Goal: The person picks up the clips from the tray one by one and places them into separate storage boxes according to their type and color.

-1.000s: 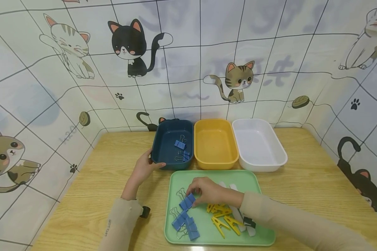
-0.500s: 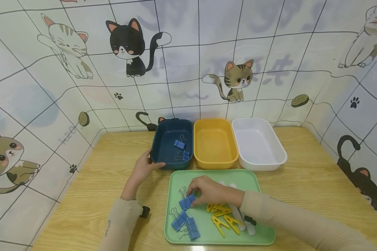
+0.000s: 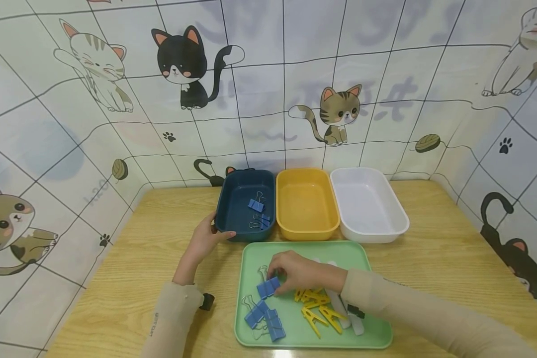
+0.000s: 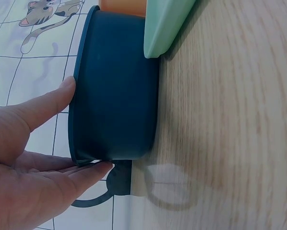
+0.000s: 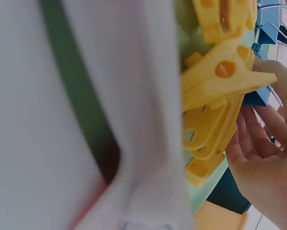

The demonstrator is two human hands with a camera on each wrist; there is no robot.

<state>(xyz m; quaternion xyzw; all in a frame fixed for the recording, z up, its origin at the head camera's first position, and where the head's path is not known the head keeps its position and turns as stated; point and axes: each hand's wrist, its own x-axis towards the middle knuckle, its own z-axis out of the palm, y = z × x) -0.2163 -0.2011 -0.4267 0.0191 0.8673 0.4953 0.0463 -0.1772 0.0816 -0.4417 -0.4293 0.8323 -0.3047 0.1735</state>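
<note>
In the head view, my left hand [image 3: 204, 238] holds the near left corner of a dark blue bin [image 3: 223, 229]. Its thumb lies at the front rim and its fingers along the side wall, as the left wrist view shows on the bin [image 4: 114, 86]. Over a green tray [image 3: 291, 328], my right hand [image 3: 297, 272] pinches a blue binder clip [image 3: 267, 288] between thumb and fingers. Two more blue binder clips [image 3: 256, 314] lie just below it. Yellow clothespins [image 3: 314, 320] sit under and beside the right wrist. In the right wrist view, they partly hide the pinched clip [image 5: 257, 97].
Two blue binder clips [image 3: 256, 205] lie in the dark blue bin. A yellow bin [image 3: 308, 233] and a white bin [image 3: 376, 237] stand beside it, behind the tray. White flat pieces [image 3: 356, 324] lie on the tray's right, partly under the right forearm. A cat-print wall covering [image 3: 259, 134] rises behind.
The pinched binder clip has shifted and turned slightly on the tray, its wire handles swinging to the right. My right hand has barely moved, and my left hand stays on the bin.
</note>
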